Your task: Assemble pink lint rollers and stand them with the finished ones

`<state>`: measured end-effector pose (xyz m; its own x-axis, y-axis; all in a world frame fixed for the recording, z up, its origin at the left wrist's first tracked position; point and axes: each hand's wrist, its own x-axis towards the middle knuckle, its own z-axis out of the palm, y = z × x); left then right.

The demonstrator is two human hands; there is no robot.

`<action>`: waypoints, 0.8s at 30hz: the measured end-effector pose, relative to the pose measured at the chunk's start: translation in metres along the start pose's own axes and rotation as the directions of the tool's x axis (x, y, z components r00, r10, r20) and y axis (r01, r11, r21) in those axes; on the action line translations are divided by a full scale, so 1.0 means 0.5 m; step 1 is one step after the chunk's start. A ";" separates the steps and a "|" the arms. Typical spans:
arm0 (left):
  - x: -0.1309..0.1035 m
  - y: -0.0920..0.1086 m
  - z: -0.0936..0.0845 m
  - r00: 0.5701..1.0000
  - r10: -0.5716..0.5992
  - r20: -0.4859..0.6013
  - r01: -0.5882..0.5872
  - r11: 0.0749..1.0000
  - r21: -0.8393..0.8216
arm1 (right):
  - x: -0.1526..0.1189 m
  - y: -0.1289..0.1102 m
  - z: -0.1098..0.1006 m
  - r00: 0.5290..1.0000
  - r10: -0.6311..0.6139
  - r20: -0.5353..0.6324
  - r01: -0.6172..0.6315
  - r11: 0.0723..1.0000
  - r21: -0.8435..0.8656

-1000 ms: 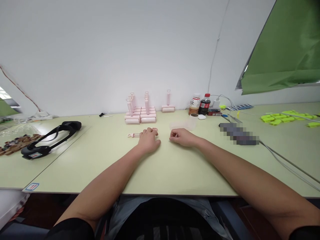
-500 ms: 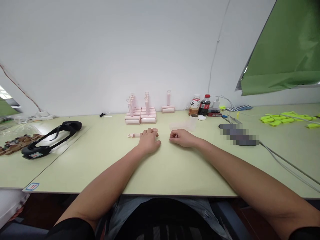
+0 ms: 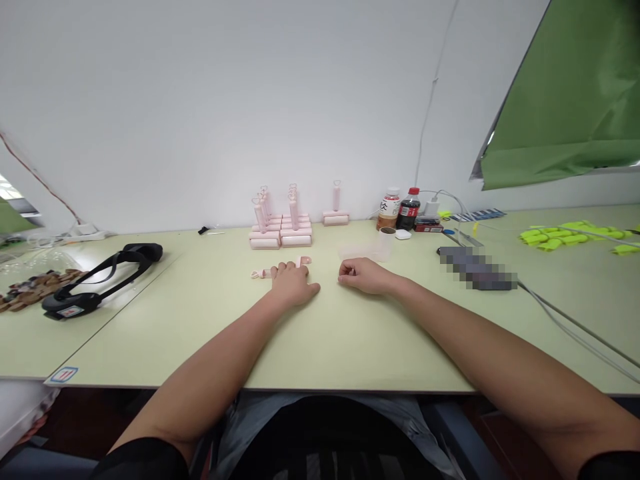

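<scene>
My left hand (image 3: 293,283) lies palm down on the table, fingers over a pink handle with a looped end (image 3: 261,274) and a pink frame end showing beyond the fingertips. The thumb is spread to the right. My right hand (image 3: 363,275) rests on its side with fingers curled in; what they hold, if anything, is hidden. Just behind it lies a translucent pale cover (image 3: 367,251), with a roll (image 3: 387,232) standing at its far end. Several pink lint rollers with upright handles (image 3: 296,235) stand in a group near the wall, and one more (image 3: 336,218) is to their right.
Two bottles (image 3: 409,208) stand at the back right by a charger and cables. A dark phone-like object (image 3: 480,270) lies right, with yellow-green pieces (image 3: 570,235) beyond. A black headset (image 3: 105,280) and brown pieces (image 3: 37,288) are at the left.
My left hand has shifted slightly left, and the pink handle under it has moved left too. The pink frame end now shows more clearly. My right hand has stayed nearly still.
</scene>
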<state>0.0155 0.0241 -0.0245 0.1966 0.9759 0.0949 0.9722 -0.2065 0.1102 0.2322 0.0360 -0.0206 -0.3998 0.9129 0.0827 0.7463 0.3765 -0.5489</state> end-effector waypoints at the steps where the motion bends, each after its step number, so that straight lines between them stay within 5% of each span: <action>1: 0.000 0.000 -0.001 1.000 0.002 -0.002 -0.002 1.000 0.000 | 0.000 0.000 0.000 1.000 -0.002 0.000 0.002 1.000 0.001; 13: -0.003 0.008 -0.011 0.997 0.012 -0.077 -0.015 0.999 -0.035 | -0.003 -0.006 -0.001 1.000 -0.006 0.005 0.006 1.000 -0.002; 24: -0.038 0.050 -0.041 0.941 0.057 -0.334 -0.099 0.989 -0.108 | 0.000 -0.001 0.008 0.998 -0.057 -0.007 0.058 0.989 0.133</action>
<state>0.0335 -0.0010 -0.0034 0.1983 0.8828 0.4258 0.9286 -0.3082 0.2065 0.2300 0.0351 -0.0237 -0.4379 0.8910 0.1199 0.6447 0.4042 -0.6488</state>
